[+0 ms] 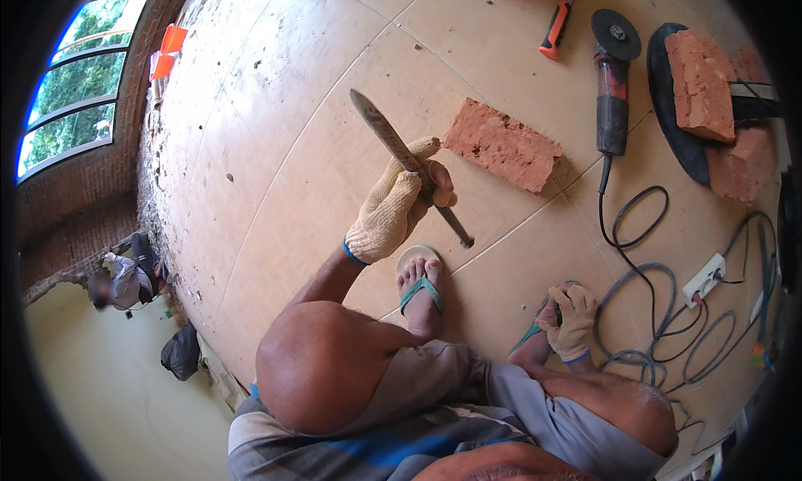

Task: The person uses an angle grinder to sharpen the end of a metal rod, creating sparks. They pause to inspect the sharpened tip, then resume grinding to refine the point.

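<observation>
Long flat dark-grey metal chisel sits in the left hand, which wears a cream knitted glove with a blue cuff; fingers are wrapped round the middle of the shaft, tapered end pointing up-left, other end down-right, whole tool slanted above the floor. Right hand, same kind of cream knitted glove, is down by the right foot with fingers bent; a dark patch shows between them, cannot tell whether it grips anything. Rough orange-red rectangular brick lies on the beige tiled floor, just right of the left hand. Beyond the brick, a red-and-black angle grinder with a dark disc lies with its cord running down; near it, a hammer with an orange-and-black handle. Far right, another rough red brick rests on a black round-edged object, more red brick pieces next to it. Lower right, white power strip among looped dark cables. Feet wear green-strapped flip-flops. Far left, another person near a black bag, below a paned window.
</observation>
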`<state>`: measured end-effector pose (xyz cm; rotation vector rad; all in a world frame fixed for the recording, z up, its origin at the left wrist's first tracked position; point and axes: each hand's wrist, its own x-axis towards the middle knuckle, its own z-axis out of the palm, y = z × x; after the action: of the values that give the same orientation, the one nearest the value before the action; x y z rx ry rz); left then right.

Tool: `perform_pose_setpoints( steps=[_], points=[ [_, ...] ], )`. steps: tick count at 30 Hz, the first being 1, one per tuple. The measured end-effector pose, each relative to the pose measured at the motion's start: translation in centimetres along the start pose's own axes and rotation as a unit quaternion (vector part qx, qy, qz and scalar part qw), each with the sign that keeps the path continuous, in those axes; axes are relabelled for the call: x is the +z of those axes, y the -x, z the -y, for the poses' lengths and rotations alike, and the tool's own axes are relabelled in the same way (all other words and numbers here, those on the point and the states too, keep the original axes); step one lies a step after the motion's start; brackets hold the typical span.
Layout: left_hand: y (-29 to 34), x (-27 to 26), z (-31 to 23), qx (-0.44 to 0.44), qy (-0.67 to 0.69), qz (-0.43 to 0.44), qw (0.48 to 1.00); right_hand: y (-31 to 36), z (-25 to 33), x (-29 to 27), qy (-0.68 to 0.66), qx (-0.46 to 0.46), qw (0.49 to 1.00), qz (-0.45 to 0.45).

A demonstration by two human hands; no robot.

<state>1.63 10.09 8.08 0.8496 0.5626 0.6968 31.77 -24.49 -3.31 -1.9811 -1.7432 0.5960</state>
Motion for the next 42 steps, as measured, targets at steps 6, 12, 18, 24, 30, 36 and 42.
perform_pose_setpoints(
  steps=[6, 12, 18, 24, 30, 36, 42],
  points=[
    [0.0, 0.8, -0.3, -0.053, 0.095, -0.040, 0.993, -0.3, -0.1, -0.4, 0.005, -0.015, 1.000, 0.001],
    [0.2, 0.9, -1.2, -0.085, 0.100, -0.014, 0.991, -0.3, 0.2, -0.4, 0.004, -0.018, 1.000, 0.002],
    [0.2, 0.9, -1.8, -0.114, 0.108, -0.003, 0.988, -0.3, 0.1, -0.4, 0.007, -0.020, 1.000, 0.004],
    [0.5, 0.3, -2.2, -0.147, 0.155, 0.023, 0.977, -0.3, 0.1, -0.3, 0.013, -0.024, 1.000, 0.000],
    [0.6, -0.2, -2.3, -0.148, 0.112, 0.014, 0.983, -0.4, 0.2, -0.6, 0.016, -0.025, 1.000, 0.003],
    [0.6, -1.1, -3.2, -0.140, 0.034, 0.001, 0.990, -0.5, 0.3, -0.8, 0.006, -0.021, 1.000, 0.007],
    [0.7, -1.5, -3.8, -0.123, -0.016, -0.006, 0.992, -0.7, 0.6, -0.9, 0.006, -0.022, 1.000, -0.002]
  ],
)
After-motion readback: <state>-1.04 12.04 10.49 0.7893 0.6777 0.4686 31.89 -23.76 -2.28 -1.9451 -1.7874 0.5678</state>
